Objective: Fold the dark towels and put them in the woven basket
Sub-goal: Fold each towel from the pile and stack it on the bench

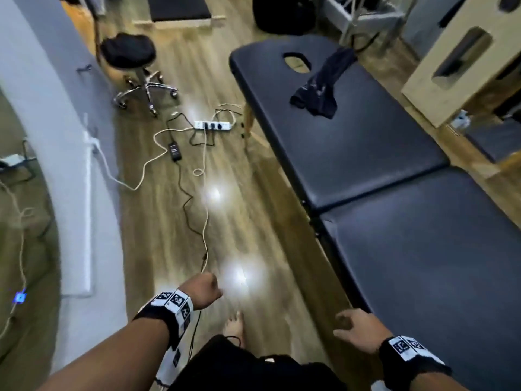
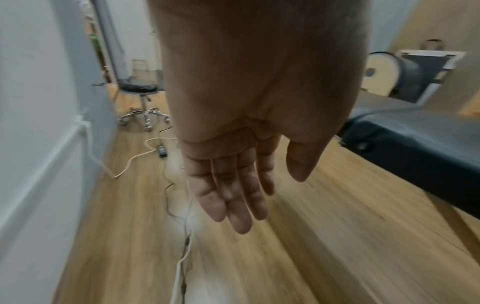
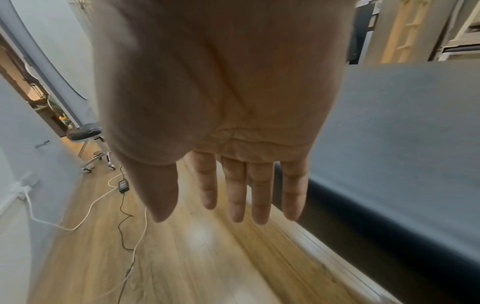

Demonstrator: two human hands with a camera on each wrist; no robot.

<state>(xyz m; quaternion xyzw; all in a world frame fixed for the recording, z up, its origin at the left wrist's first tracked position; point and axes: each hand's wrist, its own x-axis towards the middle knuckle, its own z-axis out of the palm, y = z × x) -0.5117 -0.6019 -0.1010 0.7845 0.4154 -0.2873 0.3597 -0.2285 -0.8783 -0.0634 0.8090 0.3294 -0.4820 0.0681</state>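
Note:
One dark towel [image 1: 320,86] lies crumpled on the far end of the dark padded massage table [image 1: 366,153], beside its face hole. My left hand [image 1: 204,289] hangs over the wooden floor, well short of the towel; the left wrist view shows its fingers [image 2: 233,195] straight and empty. My right hand [image 1: 352,327] hovers by the table's near left edge, with its fingers [image 3: 259,191] straight and nothing in them. No woven basket appears in any view.
Cables, a white power strip [image 1: 212,125] and a black adapter [image 1: 174,150] trail across the floor. A black rolling stool [image 1: 132,66] stands at the far left by the grey wall [image 1: 56,108]. Wooden furniture [image 1: 462,60] stands right of the table.

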